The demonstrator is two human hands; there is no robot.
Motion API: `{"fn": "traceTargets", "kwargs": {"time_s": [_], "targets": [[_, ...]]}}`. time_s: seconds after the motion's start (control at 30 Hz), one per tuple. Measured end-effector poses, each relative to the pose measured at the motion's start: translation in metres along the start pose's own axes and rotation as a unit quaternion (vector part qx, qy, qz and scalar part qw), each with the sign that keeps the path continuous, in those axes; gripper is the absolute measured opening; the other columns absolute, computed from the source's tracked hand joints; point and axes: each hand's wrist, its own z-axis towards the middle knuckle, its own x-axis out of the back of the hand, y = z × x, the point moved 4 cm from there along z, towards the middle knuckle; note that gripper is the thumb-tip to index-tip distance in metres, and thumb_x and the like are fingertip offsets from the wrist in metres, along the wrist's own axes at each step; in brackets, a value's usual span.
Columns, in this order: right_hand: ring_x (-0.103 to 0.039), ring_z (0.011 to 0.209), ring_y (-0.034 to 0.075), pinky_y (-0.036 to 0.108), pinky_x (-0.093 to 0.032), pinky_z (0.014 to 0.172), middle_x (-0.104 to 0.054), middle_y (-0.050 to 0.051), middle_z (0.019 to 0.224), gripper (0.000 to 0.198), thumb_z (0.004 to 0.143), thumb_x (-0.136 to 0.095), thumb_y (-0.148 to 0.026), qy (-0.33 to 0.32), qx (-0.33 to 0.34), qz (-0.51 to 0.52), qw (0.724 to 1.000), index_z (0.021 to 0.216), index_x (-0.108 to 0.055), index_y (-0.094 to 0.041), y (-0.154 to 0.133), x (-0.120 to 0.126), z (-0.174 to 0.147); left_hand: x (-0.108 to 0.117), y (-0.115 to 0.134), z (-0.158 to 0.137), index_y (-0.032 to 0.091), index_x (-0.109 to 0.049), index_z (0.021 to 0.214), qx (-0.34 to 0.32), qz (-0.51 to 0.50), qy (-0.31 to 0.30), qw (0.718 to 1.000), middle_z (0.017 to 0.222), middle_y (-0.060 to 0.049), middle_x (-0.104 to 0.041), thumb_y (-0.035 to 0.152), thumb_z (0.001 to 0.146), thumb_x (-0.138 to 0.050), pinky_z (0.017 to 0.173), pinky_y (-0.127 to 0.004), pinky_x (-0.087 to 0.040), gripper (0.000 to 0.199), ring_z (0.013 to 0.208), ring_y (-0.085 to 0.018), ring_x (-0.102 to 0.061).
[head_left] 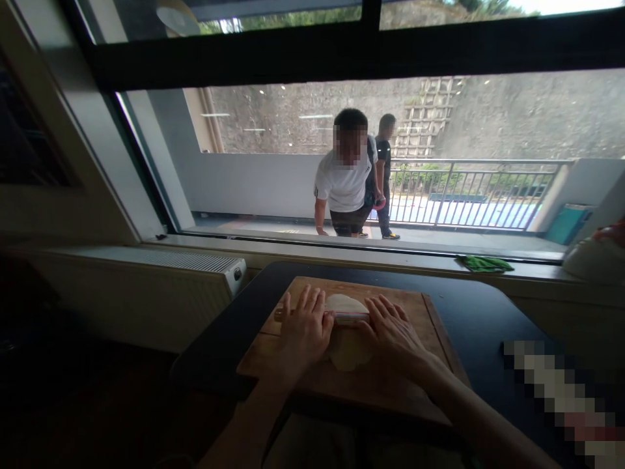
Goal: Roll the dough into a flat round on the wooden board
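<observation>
A rolling pin (347, 318) lies crosswise over a flat, pale sheet of dough (349, 357), which shows on both its far and near sides. My left hand (306, 326) rests on the pin's left part, fingers stretched forward and apart; the pin's end pokes out beyond it. On the right part of the pin lies my right hand (393, 326), its fingers also extended over the top and its palm hiding that end. Under the dough is a wooden board (400, 391).
The board sits on a dark table (469, 306) below a window. A radiator (195, 273) stands at the left. On the sill lies a green cloth (484, 264). Outside are two people, one in a white shirt (346, 182) leaning forward. A blurred patch (551, 384) covers something at the right.
</observation>
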Motion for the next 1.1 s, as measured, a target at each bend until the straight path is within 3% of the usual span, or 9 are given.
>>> {"fn": "traceTargets", "kwargs": {"time_s": [0.07, 0.17, 0.3, 0.4, 0.5, 0.63, 0.73, 0.83, 1.1], "targets": [[-0.017, 0.135, 0.021, 0.039, -0.016, 0.106, -0.036, 0.003, 0.143, 0.053, 0.093, -0.020, -0.051, 0.000, 0.004, 0.000, 1.000, 0.137, -0.032, -0.025, 0.001, 0.001, -0.003, 0.001, 0.001, -0.004, 0.016, -0.044, 0.133, -0.003, 0.002, 0.000, 1.000, 0.141, -0.007, -0.040, 0.042, 0.094, -0.023, 0.111, -0.049, -0.003, 0.051, 0.136, -0.025, -0.021], [-0.017, 0.134, 0.027, 0.047, -0.017, 0.104, -0.037, 0.009, 0.141, 0.054, 0.093, -0.017, -0.050, 0.001, -0.017, -0.009, 1.000, 0.132, -0.041, -0.021, 0.007, 0.001, 0.022, -0.012, -0.006, 0.021, 0.016, -0.046, 0.132, 0.012, 0.001, -0.016, 1.000, 0.138, -0.008, -0.044, 0.044, 0.093, -0.022, 0.110, -0.053, -0.005, 0.053, 0.135, -0.027, -0.021], [-0.029, 0.127, 0.032, 0.054, -0.026, 0.094, -0.047, 0.013, 0.130, 0.042, 0.092, -0.029, -0.043, -0.014, -0.026, -0.023, 0.999, 0.124, -0.049, -0.025, 0.016, 0.001, 0.073, -0.043, -0.020, 0.077, 0.015, -0.051, 0.126, 0.050, -0.010, -0.109, 0.993, 0.133, -0.010, -0.049, 0.041, 0.093, -0.022, 0.106, -0.059, -0.012, 0.051, 0.133, -0.029, -0.026], [-0.035, 0.123, 0.031, 0.052, -0.031, 0.090, -0.053, 0.010, 0.122, 0.036, 0.089, -0.041, -0.038, -0.027, -0.012, -0.029, 0.999, 0.124, -0.048, -0.031, 0.019, 0.001, 0.090, -0.054, -0.024, 0.096, 0.016, -0.053, 0.123, 0.065, -0.020, -0.156, 0.985, 0.130, -0.010, -0.052, 0.039, 0.092, -0.024, 0.102, -0.061, -0.018, 0.048, 0.131, -0.030, -0.031], [-0.028, 0.128, 0.030, 0.052, -0.027, 0.095, -0.048, 0.010, 0.130, 0.040, 0.092, -0.031, -0.042, -0.016, -0.013, -0.031, 0.999, 0.126, -0.047, -0.027, 0.016, 0.000, 0.074, -0.042, -0.019, 0.078, 0.015, -0.053, 0.124, 0.047, -0.015, -0.095, 0.994, 0.130, -0.010, -0.053, 0.040, 0.093, -0.024, 0.105, -0.058, -0.015, 0.049, 0.131, -0.029, -0.030], [-0.019, 0.134, 0.026, 0.045, -0.018, 0.105, -0.037, 0.009, 0.141, 0.056, 0.093, -0.015, -0.049, 0.006, -0.011, -0.023, 1.000, 0.133, -0.040, -0.018, 0.008, -0.002, 0.023, -0.009, -0.005, 0.023, 0.016, -0.052, 0.125, 0.011, -0.011, 0.011, 1.000, 0.134, -0.008, -0.049, 0.042, 0.094, -0.024, 0.110, -0.052, -0.009, 0.050, 0.133, -0.026, -0.026], [-0.018, 0.135, 0.022, 0.038, -0.016, 0.107, -0.034, 0.007, 0.144, 0.059, 0.092, -0.018, -0.052, 0.005, 0.010, -0.007, 1.000, 0.137, -0.034, -0.017, 0.004, -0.004, -0.002, 0.004, 0.002, -0.003, 0.017, -0.049, 0.128, 0.006, -0.013, 0.021, 1.000, 0.137, -0.006, -0.045, 0.041, 0.094, -0.025, 0.111, -0.049, -0.007, 0.049, 0.134, -0.025, -0.024], [-0.018, 0.135, 0.023, 0.040, -0.016, 0.107, -0.034, 0.009, 0.144, 0.060, 0.093, -0.016, -0.051, -0.001, -0.007, -0.001, 1.000, 0.136, -0.036, -0.015, 0.007, -0.004, 0.009, -0.003, 0.000, 0.008, 0.017, -0.048, 0.129, 0.025, -0.009, 0.012, 1.000, 0.138, -0.006, -0.045, 0.043, 0.094, -0.023, 0.111, -0.050, -0.007, 0.051, 0.135, -0.025, -0.022], [-0.038, 0.122, 0.030, 0.052, -0.032, 0.090, -0.057, 0.010, 0.119, 0.036, 0.091, -0.035, -0.041, -0.023, -0.021, -0.003, 1.000, 0.120, -0.053, -0.028, 0.022, 0.000, 0.089, -0.056, -0.022, 0.100, 0.019, -0.056, 0.120, 0.071, -0.023, -0.185, 0.980, 0.129, -0.009, -0.054, 0.040, 0.092, -0.022, 0.103, -0.061, -0.016, 0.049, 0.132, -0.029, -0.029]]}}
